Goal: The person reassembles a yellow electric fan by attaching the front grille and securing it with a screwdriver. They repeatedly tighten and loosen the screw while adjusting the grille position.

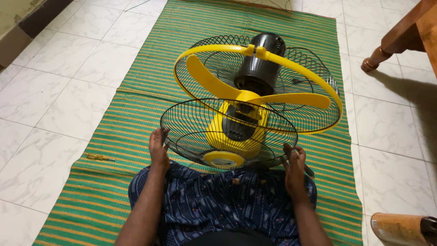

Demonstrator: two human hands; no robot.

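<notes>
A fan lies on a green striped mat [136,91]. Its black motor housing [260,61] sits in the rear wire guard with a yellow rim [318,77], and yellow blades [291,99] spread across it. The loose front wire guard [191,120], with a yellow centre disc [223,159], is held in front of me above my lap. My left hand [159,148] grips its left edge. My right hand [294,166] holds its right edge.
A small yellow-handled screwdriver [99,157] lies on the mat to the left. A wooden furniture leg [380,53] stands at the upper right on the white tiled floor [59,86]. A brown cylindrical object [400,228] pokes in at the lower right.
</notes>
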